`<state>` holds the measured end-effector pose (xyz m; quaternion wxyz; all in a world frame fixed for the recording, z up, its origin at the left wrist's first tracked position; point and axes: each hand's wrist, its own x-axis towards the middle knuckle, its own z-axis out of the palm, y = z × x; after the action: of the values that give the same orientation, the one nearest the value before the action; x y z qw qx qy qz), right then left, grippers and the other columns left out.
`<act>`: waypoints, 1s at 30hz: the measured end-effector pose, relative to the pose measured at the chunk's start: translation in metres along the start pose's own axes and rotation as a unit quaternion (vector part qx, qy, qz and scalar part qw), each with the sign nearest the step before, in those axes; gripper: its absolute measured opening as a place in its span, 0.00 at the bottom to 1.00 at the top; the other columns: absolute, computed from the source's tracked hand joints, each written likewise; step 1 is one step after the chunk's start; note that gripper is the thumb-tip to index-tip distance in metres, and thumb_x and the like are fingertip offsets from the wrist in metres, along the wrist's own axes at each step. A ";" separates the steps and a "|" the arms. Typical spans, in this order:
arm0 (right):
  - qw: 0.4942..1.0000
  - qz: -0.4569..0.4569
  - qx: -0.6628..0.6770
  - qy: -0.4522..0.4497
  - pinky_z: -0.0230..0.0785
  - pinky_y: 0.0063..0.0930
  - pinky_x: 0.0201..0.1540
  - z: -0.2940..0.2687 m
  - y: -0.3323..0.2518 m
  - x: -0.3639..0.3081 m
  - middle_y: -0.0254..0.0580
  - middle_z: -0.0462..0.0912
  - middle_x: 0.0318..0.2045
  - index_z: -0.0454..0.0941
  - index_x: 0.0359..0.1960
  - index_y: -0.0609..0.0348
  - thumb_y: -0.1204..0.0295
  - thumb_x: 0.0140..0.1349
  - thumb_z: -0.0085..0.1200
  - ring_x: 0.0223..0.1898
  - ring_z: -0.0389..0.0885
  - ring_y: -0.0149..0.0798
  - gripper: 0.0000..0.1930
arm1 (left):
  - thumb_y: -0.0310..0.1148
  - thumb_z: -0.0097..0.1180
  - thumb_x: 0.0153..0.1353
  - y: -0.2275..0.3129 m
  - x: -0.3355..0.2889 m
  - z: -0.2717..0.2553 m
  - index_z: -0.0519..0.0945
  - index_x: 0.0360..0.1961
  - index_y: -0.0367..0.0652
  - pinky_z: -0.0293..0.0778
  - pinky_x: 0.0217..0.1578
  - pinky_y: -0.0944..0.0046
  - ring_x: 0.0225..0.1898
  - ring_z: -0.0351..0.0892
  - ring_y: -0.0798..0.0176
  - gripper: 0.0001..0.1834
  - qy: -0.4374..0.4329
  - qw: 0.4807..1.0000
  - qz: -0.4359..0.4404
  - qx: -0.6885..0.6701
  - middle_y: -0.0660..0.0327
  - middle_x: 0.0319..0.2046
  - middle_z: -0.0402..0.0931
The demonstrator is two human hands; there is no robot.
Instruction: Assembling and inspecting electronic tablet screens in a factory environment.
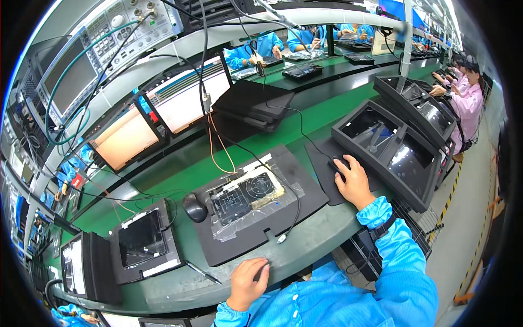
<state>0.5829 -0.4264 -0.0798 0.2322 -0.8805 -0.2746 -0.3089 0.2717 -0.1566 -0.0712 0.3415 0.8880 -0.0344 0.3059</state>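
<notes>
My right hand [354, 182] rests over a black computer mouse [341, 163], fingers draped on it, on a dark mat [327, 174]. My left hand [248, 283] lies at the bench's near edge, loosely curved, thumb apart from the fingers, with nothing in it. Beyond it, a black foam pad [212, 248] carries a taped-down dark panel [231, 204] with printed line patterns. A cable with a white plug [281, 238] trails over the pad's near edge. A second black mouse [194, 207] sits at the pad's left. A pen [203, 272] lies left of my left hand.
Black trays [400, 139] holding dark glass panels stand at the right. Another tablet-like panel [143, 240] lies in a foam holder at the left. Two lit monitors [188, 95], hanging cables and an instrument [128, 32] are beyond. Co-workers [467, 106] sit along the benches.
</notes>
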 end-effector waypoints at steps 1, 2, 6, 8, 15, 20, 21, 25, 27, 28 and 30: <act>1.000 0.005 -0.005 -0.002 0.71 0.49 0.60 -0.001 0.002 -0.001 0.58 0.75 0.59 0.82 0.57 0.54 0.71 0.58 0.62 0.59 0.77 0.60 0.22 | 0.21 0.69 0.54 0.000 0.003 0.001 0.85 0.38 0.37 0.81 0.39 0.58 0.38 0.87 0.51 0.10 -0.005 1.000 0.001 -0.005 0.53 0.38 0.87; 1.000 0.009 -0.004 0.003 0.71 0.49 0.59 -0.001 0.006 -0.003 0.58 0.76 0.59 0.82 0.57 0.54 0.71 0.58 0.62 0.58 0.77 0.60 0.23 | 0.21 0.69 0.54 -0.001 0.005 0.003 0.85 0.38 0.38 0.81 0.39 0.57 0.38 0.87 0.51 0.09 -0.010 1.000 -0.001 -0.006 0.53 0.38 0.87; 1.000 -0.016 -0.001 0.007 0.72 0.50 0.59 -0.001 0.008 0.002 0.58 0.76 0.58 0.82 0.56 0.54 0.68 0.58 0.63 0.58 0.78 0.60 0.22 | 0.21 0.67 0.56 -0.004 0.000 0.005 0.85 0.38 0.37 0.80 0.42 0.56 0.40 0.86 0.49 0.08 -0.021 0.999 -0.026 -0.002 0.51 0.39 0.86; 0.998 -0.044 -0.006 0.049 0.72 0.48 0.60 -0.005 -0.013 0.012 0.57 0.77 0.57 0.81 0.56 0.58 0.67 0.58 0.64 0.57 0.78 0.59 0.23 | 0.21 0.66 0.57 -0.002 -0.005 -0.001 0.85 0.39 0.37 0.80 0.43 0.56 0.40 0.86 0.48 0.08 -0.015 0.999 -0.035 0.005 0.50 0.39 0.86; 0.816 0.385 0.401 0.161 0.81 0.35 0.44 -0.078 0.061 0.060 0.46 0.79 0.55 0.72 0.62 0.64 0.65 0.67 0.60 0.52 0.81 0.38 0.25 | 0.21 0.64 0.59 -0.004 0.002 0.001 0.84 0.39 0.35 0.79 0.43 0.56 0.40 0.85 0.48 0.07 -0.036 0.999 -0.030 -0.013 0.50 0.39 0.85; 0.522 0.636 0.555 0.126 0.84 0.35 0.36 -0.106 0.130 0.105 0.60 0.55 0.71 0.54 0.71 0.61 0.70 0.63 0.58 0.54 0.80 0.55 0.36 | 0.20 0.66 0.55 -0.008 -0.002 0.004 0.84 0.37 0.38 0.79 0.41 0.56 0.39 0.85 0.49 0.09 -0.009 0.999 -0.032 -0.004 0.52 0.38 0.86; 0.554 0.601 0.563 0.122 0.83 0.34 0.34 -0.104 0.142 0.104 0.63 0.56 0.69 0.51 0.71 0.62 0.71 0.62 0.59 0.51 0.81 0.57 0.38 | 0.21 0.67 0.54 -0.004 0.003 0.003 0.84 0.37 0.38 0.79 0.41 0.55 0.39 0.85 0.49 0.08 -0.019 0.999 -0.034 0.003 0.52 0.38 0.86; 0.492 0.652 0.568 0.103 0.69 0.22 0.15 -0.098 0.200 0.102 0.52 0.67 0.44 0.57 0.60 0.65 0.71 0.62 0.60 0.25 0.78 0.36 0.30 | 0.20 0.66 0.55 -0.001 0.002 0.005 0.84 0.37 0.38 0.79 0.40 0.56 0.38 0.85 0.50 0.08 -0.010 1.000 -0.028 -0.009 0.53 0.37 0.86; 0.531 0.605 0.592 -0.043 0.53 0.18 0.15 -0.095 0.199 0.097 0.35 0.67 0.27 0.65 0.42 0.56 0.67 0.66 0.61 0.19 0.67 0.27 0.15 | 0.19 0.65 0.56 0.000 0.001 0.004 0.84 0.37 0.38 0.79 0.40 0.56 0.38 0.86 0.50 0.07 0.001 1.000 -0.029 -0.013 0.53 0.37 0.86; 0.593 0.586 0.548 -0.061 0.52 0.18 0.15 -0.091 0.181 0.098 0.34 0.69 0.26 0.68 0.38 0.55 0.66 0.66 0.61 0.19 0.67 0.27 0.13 | 0.19 0.64 0.58 0.001 0.001 0.004 0.84 0.37 0.36 0.79 0.41 0.56 0.38 0.85 0.50 0.06 -0.004 0.999 -0.031 -0.017 0.51 0.37 0.86; 0.680 0.541 0.494 -0.046 0.53 0.23 0.17 -0.087 0.163 0.104 0.34 0.71 0.22 0.75 0.32 0.55 0.65 0.66 0.61 0.19 0.67 0.28 0.10 | 0.19 0.63 0.60 0.002 0.000 0.003 0.84 0.38 0.35 0.79 0.42 0.57 0.38 0.85 0.49 0.05 -0.006 0.999 -0.038 -0.021 0.50 0.37 0.85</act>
<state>0.7175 -0.5617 0.0121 0.7468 -0.6465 0.1264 0.0917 0.2722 -0.1597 -0.0718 0.3714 0.8829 -0.0094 0.2870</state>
